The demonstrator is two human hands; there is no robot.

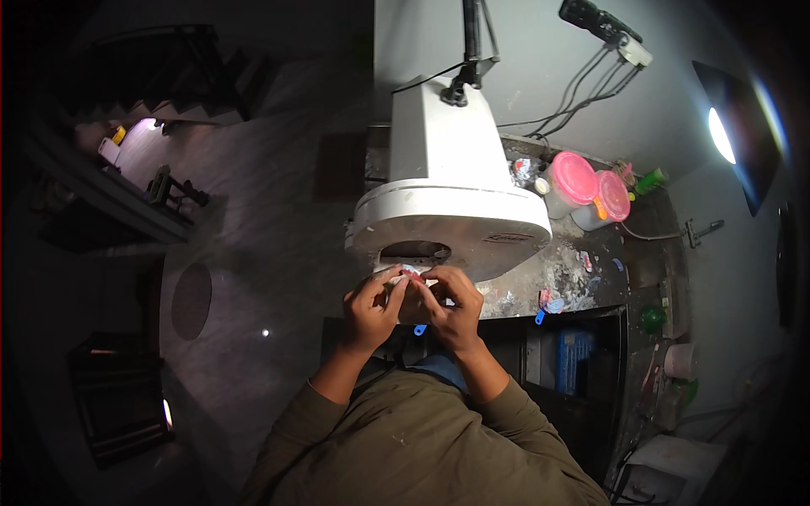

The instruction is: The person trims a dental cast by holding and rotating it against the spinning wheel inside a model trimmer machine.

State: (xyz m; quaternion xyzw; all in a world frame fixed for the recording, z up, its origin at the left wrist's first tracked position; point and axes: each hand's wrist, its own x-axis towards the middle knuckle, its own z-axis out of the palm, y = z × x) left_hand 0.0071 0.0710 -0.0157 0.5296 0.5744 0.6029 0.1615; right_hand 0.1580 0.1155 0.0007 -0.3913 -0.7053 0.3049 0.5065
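My two hands meet at the fingertips, clamped together on a small red-and-pale piece (411, 271).
My left hand (369, 310) and right hand (456, 309) hide most of it, so I can't make out what it is; it sits just in front of the dark opening (416, 250) in the white machine housing (449, 135), whose inside is hard to see. The housing overhangs the workbench (515, 297) and hides part of its top; the lamp arm (471, 38) is cut off above. The bench's front edge runs close by my hands, with a gap on my right before the blue tab (540, 317) at that edge. Two pink-lidded jars (574, 179) stand well apart, farther back. On my left, the floor (261, 278) spreads into shadow; below, the blue box (574, 361) is partly shaded.
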